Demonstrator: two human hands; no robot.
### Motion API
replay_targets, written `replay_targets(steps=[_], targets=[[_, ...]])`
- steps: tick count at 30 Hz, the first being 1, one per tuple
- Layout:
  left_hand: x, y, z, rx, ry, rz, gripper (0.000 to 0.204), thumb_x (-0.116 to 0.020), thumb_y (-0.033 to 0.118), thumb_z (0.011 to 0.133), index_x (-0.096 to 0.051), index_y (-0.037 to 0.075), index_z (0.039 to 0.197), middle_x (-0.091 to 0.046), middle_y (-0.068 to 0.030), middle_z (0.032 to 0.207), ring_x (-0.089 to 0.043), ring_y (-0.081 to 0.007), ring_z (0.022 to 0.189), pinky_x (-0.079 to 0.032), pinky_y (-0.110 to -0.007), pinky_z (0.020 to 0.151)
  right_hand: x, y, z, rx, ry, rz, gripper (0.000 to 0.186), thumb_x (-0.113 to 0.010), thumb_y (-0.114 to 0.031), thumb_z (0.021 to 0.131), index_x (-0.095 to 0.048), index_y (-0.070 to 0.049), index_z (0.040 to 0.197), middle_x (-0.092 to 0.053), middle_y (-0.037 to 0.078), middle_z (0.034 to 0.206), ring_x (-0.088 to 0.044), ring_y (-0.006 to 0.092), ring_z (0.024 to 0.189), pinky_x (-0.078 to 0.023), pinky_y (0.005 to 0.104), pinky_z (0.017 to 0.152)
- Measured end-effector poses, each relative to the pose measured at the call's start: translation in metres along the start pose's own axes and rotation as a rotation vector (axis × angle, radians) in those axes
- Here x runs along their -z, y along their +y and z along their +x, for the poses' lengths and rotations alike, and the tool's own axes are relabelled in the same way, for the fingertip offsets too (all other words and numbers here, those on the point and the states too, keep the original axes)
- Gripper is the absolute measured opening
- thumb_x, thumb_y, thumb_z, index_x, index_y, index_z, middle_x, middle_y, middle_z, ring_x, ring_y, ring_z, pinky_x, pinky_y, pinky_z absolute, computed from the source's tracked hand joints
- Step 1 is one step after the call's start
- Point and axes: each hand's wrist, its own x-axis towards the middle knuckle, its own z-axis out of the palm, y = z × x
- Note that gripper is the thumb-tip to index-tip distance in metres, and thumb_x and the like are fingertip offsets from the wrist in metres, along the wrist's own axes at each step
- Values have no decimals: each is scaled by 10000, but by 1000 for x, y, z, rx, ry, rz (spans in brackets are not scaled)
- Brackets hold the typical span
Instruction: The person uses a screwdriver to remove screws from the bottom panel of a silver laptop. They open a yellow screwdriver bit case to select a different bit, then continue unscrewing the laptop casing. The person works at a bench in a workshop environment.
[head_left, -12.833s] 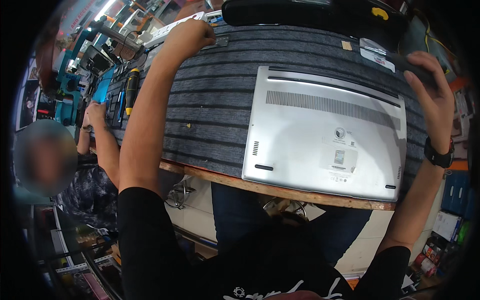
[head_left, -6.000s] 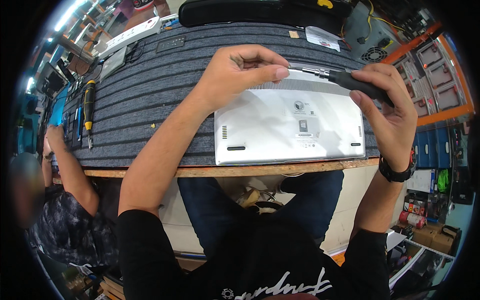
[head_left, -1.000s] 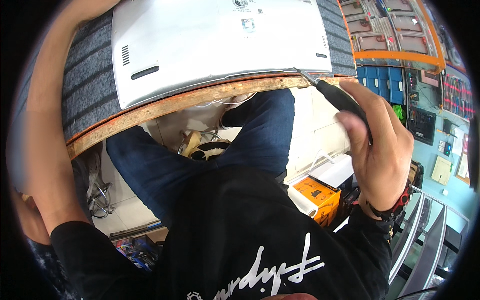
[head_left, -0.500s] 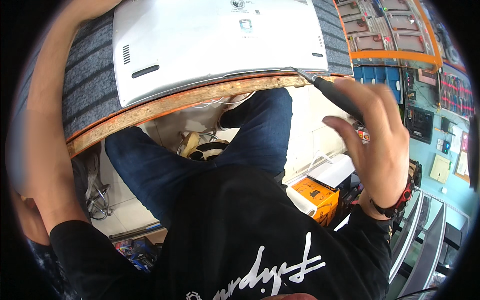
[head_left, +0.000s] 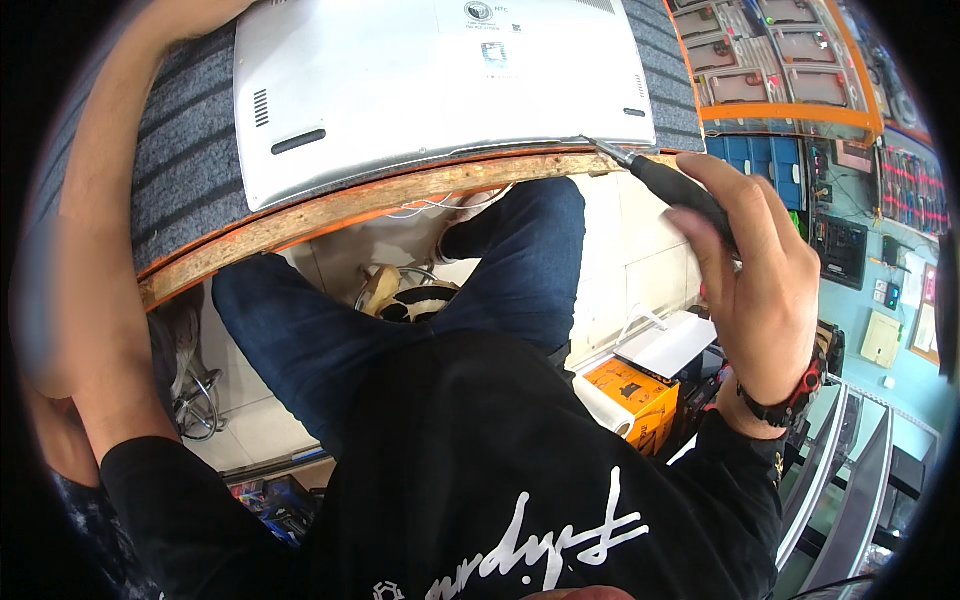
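Note:
A silver laptop [head_left: 430, 95] lies bottom side up at the table's near edge, with vents and dark rubber feet on its cover. In my right hand [head_left: 765, 260] is a slim black-handled tool [head_left: 685, 195] with a metal collar and a thin, dark tip. That tip touches the laptop's near edge, toward its right corner. Whether it is a blade or a driver is too small to tell. My left hand [head_left: 195, 18] rests at the laptop's far left side; its fingers are cut off by the picture's upper edge.
A ribbed grey mat [head_left: 190, 150] covers the table, which has a wooden front edge [head_left: 400, 200]. Past its right end are an orange-framed display case [head_left: 790, 112] and blue drawers [head_left: 765, 160]. An orange box [head_left: 635, 390] stands on the floor at the right. Another person's arm [head_left: 60, 440] shows at the left.
The laptop's left end has shifted slightly right and up. My right thumb has moved in against the tool's handle, and the tip stays at the laptop's edge.

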Motion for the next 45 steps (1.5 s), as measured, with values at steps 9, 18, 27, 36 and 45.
replay_targets(steps=[9, 18, 27, 36, 45], targets=[[-2, -5, 2, -21, 4, 5, 561, -636, 364, 998, -542, 83, 1474, -525, -159, 1477, -467, -331, 1385, -363, -459, 1178, -3, 1, -2, -47, 29, -4, 311, -774, 7, 834, -702, -55, 1131, -649, 105, 986, -669, 256, 808, -552, 339, 691], [-6, -10, 4, 3, 25, 29, 568, -637, 375, 995, -539, 100, 1481, -521, -159, 1485, -464, -331, 1392, -365, -463, 1179, -3, 0, -4, -82, 0, -20, 304, -755, -3, 863, -696, -56, 1157, -664, 115, 1006, -692, 265, 796, -564, 344, 675], [-8, -18, 8, 5, 19, 44, 575, -639, 382, 994, -539, 89, 1479, -521, -164, 1490, -460, -335, 1397, -362, -467, 1180, -1, 0, -4, -43, -24, -22, 354, -766, 5, 837, -693, -79, 1173, -614, 120, 1098, -690, 244, 828, -558, 352, 654], [-7, -13, 5, 19, 28, 35, 574, -642, 386, 993, -543, 96, 1478, -515, -164, 1501, -451, -337, 1404, -355, -467, 1185, 1, -3, -1, -40, -36, -33, 326, -766, 21, 829, -709, -61, 1139, -606, 111, 1078, -658, 232, 798, -561, 340, 668], [-2, -8, -5, -27, 52, 28, 556, -651, 346, 983, -553, 77, 1460, -537, -155, 1473, -486, -328, 1368, -379, -457, 1167, 8, 5, 0, 89, 68, -27, 327, -749, 113, 789, -727, -18, 1088, -575, 100, 1026, -618, 198, 820, -518, 315, 679]])
